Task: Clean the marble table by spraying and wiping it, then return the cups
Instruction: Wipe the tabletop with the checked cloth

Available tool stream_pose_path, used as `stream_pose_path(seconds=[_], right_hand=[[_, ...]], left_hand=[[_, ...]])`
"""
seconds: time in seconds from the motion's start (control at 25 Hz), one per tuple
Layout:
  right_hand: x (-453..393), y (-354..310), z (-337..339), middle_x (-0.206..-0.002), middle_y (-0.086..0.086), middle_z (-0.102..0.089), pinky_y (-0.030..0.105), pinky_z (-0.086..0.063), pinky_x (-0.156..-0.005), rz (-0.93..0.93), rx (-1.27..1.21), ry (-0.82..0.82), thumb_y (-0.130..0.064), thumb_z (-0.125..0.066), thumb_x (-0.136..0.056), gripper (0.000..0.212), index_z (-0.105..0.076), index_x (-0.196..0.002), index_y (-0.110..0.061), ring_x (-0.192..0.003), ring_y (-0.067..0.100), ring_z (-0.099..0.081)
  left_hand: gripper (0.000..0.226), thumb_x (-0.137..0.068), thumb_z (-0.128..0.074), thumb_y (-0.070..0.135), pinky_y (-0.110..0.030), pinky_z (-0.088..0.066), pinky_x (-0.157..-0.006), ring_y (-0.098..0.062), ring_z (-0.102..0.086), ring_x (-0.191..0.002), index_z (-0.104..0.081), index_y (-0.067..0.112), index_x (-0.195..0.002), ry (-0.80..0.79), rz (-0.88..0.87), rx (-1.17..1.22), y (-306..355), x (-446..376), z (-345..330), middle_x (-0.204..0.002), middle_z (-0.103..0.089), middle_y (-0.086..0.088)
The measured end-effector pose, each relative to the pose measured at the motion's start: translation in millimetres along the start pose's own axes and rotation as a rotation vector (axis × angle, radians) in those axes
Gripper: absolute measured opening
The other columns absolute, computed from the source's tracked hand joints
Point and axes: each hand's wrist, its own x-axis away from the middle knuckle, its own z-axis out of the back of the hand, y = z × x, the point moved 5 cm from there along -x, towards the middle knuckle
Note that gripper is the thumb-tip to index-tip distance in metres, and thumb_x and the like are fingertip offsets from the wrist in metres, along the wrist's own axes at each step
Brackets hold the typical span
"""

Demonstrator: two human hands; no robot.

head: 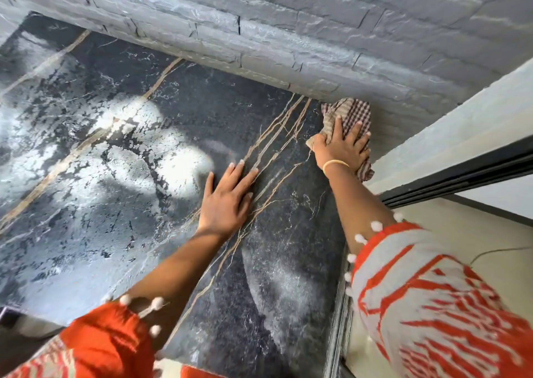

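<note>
- Right hand [341, 147] presses the checked cloth [347, 112] flat into the worktop [288, 262] corner at the stone wall [288, 31]; its grip is wide, fingers spread.
- Left hand [226, 199] lies flat, wide, holding nothing, well away from the wall.
- Risk: wet foamy patches [138, 152] further along that wall could get missed, or a leaning palm could slip.
- No cups in sight.

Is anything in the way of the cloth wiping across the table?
Only the left hand, lying flat on the marble table beside the cloth that the right hand presses in the far corner.
</note>
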Motion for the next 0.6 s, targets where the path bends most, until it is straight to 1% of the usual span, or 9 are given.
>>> stream_pose_path(seconds=[0.08, 0.16, 0.28, 0.36, 0.44, 0.52, 0.6], right_hand=[[20, 7, -7, -0.164, 0.006, 0.002, 0.057, -0.006, -0.118, 0.053, 0.013, 0.034, -0.061, -0.024, -0.091, 0.068, -0.007, -0.153, -0.04, -0.149, 0.037, 0.002], [57, 17, -19, -0.164, 0.006, -0.001, 0.057, -0.006, -0.118, 0.088, 0.027, 0.083, -0.06, -0.024, -0.092, 0.067, -0.008, -0.153, -0.039, -0.149, 0.037, 0.0], [118, 29, -39, -0.164, 0.008, -0.003, 0.057, -0.004, -0.117, 0.019, -0.019, 0.082, -0.057, -0.03, -0.091, 0.067, -0.01, -0.153, -0.039, -0.149, 0.037, 0.0], [138, 29, -47, -0.163, 0.009, -0.003, 0.059, -0.004, -0.117, -0.031, -0.029, 0.091, -0.057, -0.034, -0.09, 0.069, -0.012, -0.153, -0.039, -0.148, 0.038, -0.001], [123, 24, -44, -0.163, 0.01, -0.001, 0.059, -0.004, -0.117, -0.054, -0.03, 0.074, -0.06, -0.03, -0.089, 0.071, -0.01, -0.153, -0.038, -0.148, 0.04, 0.0], [83, 17, -30, -0.163, 0.011, 0.001, 0.059, -0.004, -0.117, -0.038, -0.005, 0.075, -0.062, -0.023, -0.089, 0.07, -0.007, -0.153, -0.039, -0.148, 0.041, 0.001], [37, 8, -13, -0.163, 0.01, 0.002, 0.059, -0.004, -0.118, -0.009, -0.002, 0.07, -0.062, -0.021, -0.091, 0.068, -0.006, -0.153, -0.04, -0.148, 0.04, 0.002]], left_hand=[[0.052, -0.101, -0.023, 0.045, -0.045, -0.002, -0.121, -0.016, -0.011, -0.15, -0.017, 0.041, -0.152, -0.033, -0.004, -0.043, -9, 5, -4, -0.162, -0.014, 0.006], [0.053, -0.099, -0.016, 0.047, -0.046, -0.004, -0.121, -0.016, -0.011, -0.15, -0.016, 0.04, -0.152, -0.031, -0.019, -0.08, -11, 4, -5, -0.162, -0.014, 0.006], [0.053, -0.099, -0.018, 0.046, -0.047, -0.005, -0.121, -0.016, -0.011, -0.15, -0.016, 0.04, -0.152, -0.016, -0.02, -0.068, -7, 5, -4, -0.162, -0.014, 0.006], [0.052, -0.101, -0.019, 0.045, -0.047, -0.004, -0.121, -0.014, -0.008, -0.15, -0.014, 0.04, -0.152, -0.027, -0.009, -0.069, -9, 5, -4, -0.162, -0.011, 0.007], [0.052, -0.102, -0.02, 0.045, -0.046, -0.002, -0.122, -0.013, -0.005, -0.15, -0.011, 0.041, -0.153, -0.042, -0.003, -0.077, -9, 5, -5, -0.162, -0.007, 0.008], [0.052, -0.102, -0.021, 0.044, -0.046, -0.002, -0.122, -0.013, -0.005, -0.15, -0.011, 0.041, -0.153, -0.041, -0.003, -0.075, -8, 4, -7, -0.162, -0.008, 0.008], [0.052, -0.102, -0.022, 0.044, -0.045, -0.002, -0.122, -0.014, -0.007, -0.15, -0.013, 0.041, -0.152, -0.032, -0.003, -0.066, -9, 4, -6, -0.162, -0.01, 0.007]])
